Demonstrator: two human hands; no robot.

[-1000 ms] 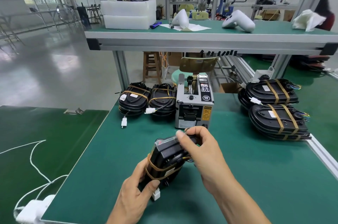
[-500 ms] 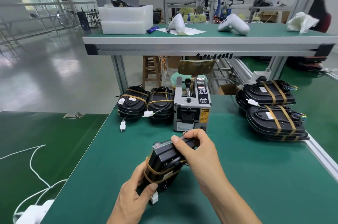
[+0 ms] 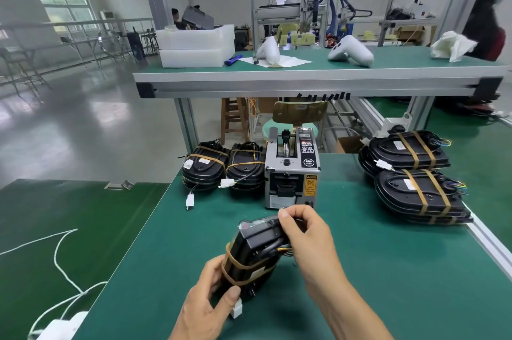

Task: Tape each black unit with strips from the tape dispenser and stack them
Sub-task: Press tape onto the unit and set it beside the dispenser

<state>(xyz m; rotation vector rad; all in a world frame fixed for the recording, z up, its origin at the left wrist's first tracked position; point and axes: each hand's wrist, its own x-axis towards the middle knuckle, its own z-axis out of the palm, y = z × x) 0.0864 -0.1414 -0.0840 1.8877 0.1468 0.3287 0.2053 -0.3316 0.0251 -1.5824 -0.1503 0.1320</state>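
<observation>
Unit: black unit (image 3: 256,253) held tilted above the green surface (image 3: 388,284), just before the tape dispenser (image 3: 292,170)
Left hand (image 3: 206,303): clamped around its near end
Right hand (image 3: 307,237): fingers curled, pinching its far end
Stacks: 2 taped stacks (image 3: 415,176) at right

The right hand (image 3: 307,240) covers the far corner of the held black unit (image 3: 255,251), so whatever its fingers (image 3: 288,217) pinch there cannot be made out. The left hand (image 3: 205,303) hides the unit's near side. Both forearms run off the bottom edge. The labels on the tape dispenser (image 3: 292,170) are too small to read. A dark figure (image 3: 484,23) at far right is blurred.
</observation>
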